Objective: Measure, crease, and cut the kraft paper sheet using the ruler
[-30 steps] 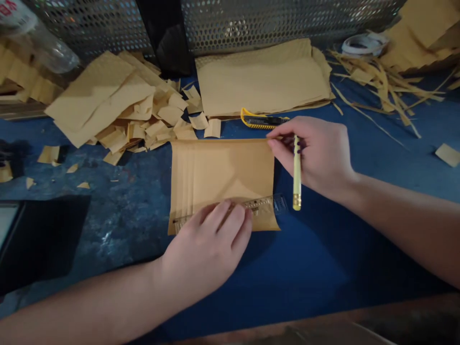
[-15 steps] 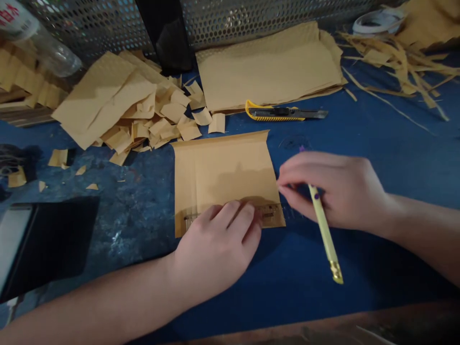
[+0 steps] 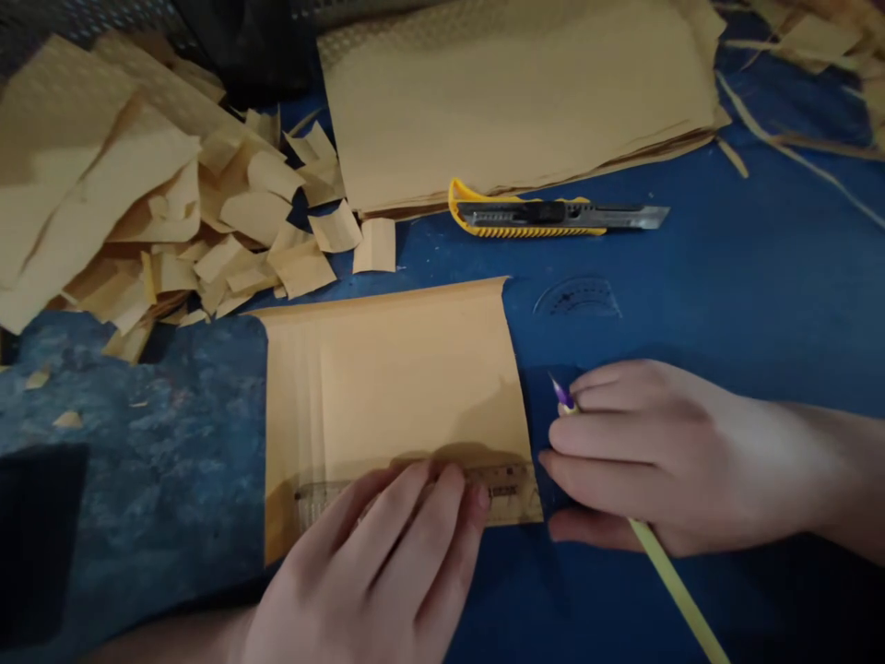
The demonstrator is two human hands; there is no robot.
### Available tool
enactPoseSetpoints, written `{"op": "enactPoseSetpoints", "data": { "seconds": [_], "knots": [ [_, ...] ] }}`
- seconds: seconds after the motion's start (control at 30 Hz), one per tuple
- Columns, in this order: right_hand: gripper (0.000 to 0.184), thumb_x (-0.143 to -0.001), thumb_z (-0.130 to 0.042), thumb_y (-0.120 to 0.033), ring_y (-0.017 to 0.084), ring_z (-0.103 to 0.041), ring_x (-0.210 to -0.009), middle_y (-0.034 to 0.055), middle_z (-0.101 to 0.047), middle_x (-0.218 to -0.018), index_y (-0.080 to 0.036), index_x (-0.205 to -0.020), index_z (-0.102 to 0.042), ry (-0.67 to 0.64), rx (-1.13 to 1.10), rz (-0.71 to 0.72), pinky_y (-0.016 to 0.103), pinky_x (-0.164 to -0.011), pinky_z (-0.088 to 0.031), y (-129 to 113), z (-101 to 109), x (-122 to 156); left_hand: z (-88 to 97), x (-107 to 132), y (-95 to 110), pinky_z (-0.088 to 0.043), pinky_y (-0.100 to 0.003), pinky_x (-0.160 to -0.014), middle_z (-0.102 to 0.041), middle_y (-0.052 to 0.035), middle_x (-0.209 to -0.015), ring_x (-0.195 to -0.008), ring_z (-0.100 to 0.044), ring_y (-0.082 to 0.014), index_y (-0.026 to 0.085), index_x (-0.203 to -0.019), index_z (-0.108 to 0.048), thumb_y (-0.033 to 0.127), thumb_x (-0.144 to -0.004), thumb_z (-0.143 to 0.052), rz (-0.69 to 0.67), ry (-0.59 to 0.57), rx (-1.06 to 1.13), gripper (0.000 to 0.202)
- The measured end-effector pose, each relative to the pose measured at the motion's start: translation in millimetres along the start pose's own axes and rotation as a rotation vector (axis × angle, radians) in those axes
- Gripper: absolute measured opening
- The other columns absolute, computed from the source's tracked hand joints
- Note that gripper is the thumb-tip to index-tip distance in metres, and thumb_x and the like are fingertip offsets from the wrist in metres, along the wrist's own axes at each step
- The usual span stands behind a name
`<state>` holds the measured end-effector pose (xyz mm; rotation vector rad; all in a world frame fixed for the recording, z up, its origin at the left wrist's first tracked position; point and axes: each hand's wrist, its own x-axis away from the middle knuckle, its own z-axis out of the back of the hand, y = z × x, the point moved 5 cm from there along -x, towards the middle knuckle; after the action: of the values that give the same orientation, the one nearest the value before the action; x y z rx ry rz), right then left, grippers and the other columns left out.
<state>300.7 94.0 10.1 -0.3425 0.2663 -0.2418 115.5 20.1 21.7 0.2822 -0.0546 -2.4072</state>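
Note:
A brown paper sheet (image 3: 387,387) lies flat on the blue table (image 3: 691,304). A clear ruler (image 3: 508,484) rests along its near edge. My left hand (image 3: 377,572) presses the ruler down with fingers stretched flat. My right hand (image 3: 643,456) sits just right of the sheet's near corner, fingers closed round a yellow pencil (image 3: 674,586) whose purple tip points up and away. Its fingertips touch the ruler's right end.
A yellow utility knife (image 3: 546,218) with its blade out lies behind the sheet. A stack of brown paper (image 3: 512,101) sits beyond it. Several cut paper scraps (image 3: 172,203) pile at the left. A clear protractor (image 3: 577,300) lies on the table.
My right hand has moved from the sheet's far corner to its near corner by the ruler. The view has come closer and lower. My left hand stays on the ruler.

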Motion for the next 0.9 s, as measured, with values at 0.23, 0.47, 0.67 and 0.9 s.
{"op": "enactPoseSetpoints", "data": {
  "seconds": [0.23,0.47,0.67,0.9],
  "knots": [
    [0.033,-0.102,-0.052,-0.024,0.015,-0.036,-0.057,-0.0034,-0.047,-0.066,-0.022,-0.069,-0.050,-0.075,-0.032,0.004,0.035,-0.056,-0.030,1.9,3.4,-2.5,-5.3,7.2,-2.9,-0.036,-0.039,-0.120,-0.070,-0.0049,-0.131,-0.119,-0.063,-0.0211,0.015,-0.126,-0.071,0.014,-0.104,-0.044,-0.020,0.021,0.018,0.035],
    [0.032,-0.101,-0.054,-0.025,0.015,-0.037,-0.058,-0.0037,-0.047,-0.066,-0.022,-0.069,-0.052,-0.086,-0.070,-0.010,0.035,-0.058,-0.032,5.5,1.5,0.9,-4.8,7.9,-4.0,-0.035,-0.039,-0.123,-0.069,-0.0038,-0.133,-0.123,-0.063,-0.0199,0.016,-0.126,-0.071,0.011,-0.104,-0.040,0.006,0.006,0.035,0.039],
    [0.031,-0.097,-0.060,-0.026,0.014,-0.035,-0.056,-0.0040,-0.046,-0.067,-0.022,-0.068,-0.050,-0.061,-0.156,-0.026,0.034,-0.057,-0.028,9.3,0.7,2.7,-3.0,8.5,-1.6,-0.044,-0.042,-0.118,-0.068,-0.0052,-0.136,-0.125,-0.063,-0.0222,0.015,-0.127,-0.070,0.010,-0.103,-0.042,-0.012,0.003,0.018,0.037],
    [0.031,-0.097,-0.061,-0.027,0.014,-0.035,-0.058,-0.0038,-0.047,-0.067,-0.022,-0.069,-0.049,-0.083,-0.150,-0.030,0.033,-0.058,-0.029,10.0,1.6,3.0,-3.0,7.6,-2.1,-0.034,-0.040,-0.125,-0.070,-0.0046,-0.134,-0.125,-0.063,-0.0202,0.014,-0.128,-0.069,0.008,-0.104,-0.040,0.005,0.000,0.038,0.038]
  ]
}}
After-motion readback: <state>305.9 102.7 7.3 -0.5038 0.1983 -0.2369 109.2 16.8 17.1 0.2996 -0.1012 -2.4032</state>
